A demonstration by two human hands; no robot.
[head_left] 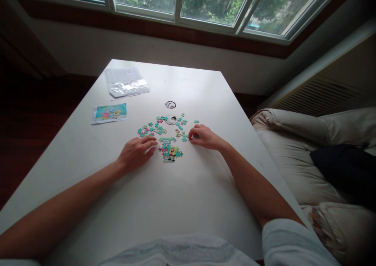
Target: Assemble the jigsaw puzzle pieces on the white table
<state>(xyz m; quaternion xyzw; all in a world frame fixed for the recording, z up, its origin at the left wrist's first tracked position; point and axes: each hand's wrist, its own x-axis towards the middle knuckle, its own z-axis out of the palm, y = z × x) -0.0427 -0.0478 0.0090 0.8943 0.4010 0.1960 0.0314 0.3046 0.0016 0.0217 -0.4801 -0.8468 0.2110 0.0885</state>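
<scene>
A partly joined jigsaw puzzle with cartoon figures, one of them yellow, lies flat on the white table. My left hand rests just left of it, palm down, fingers apart and holding nothing. To the upper right of the joined part, my right hand is pinched at the tabletop on a small puzzle piece, mostly hidden by the fingers. Loose teal and pink puzzle pieces are scattered beyond the joined part, and a lone puzzle piece sits just past my right hand.
A printed picture card lies at the left, with a clear plastic bag and papers behind it. Two round table fittings are set beyond the pieces. A beige sofa stands along the right, and windows are at the back.
</scene>
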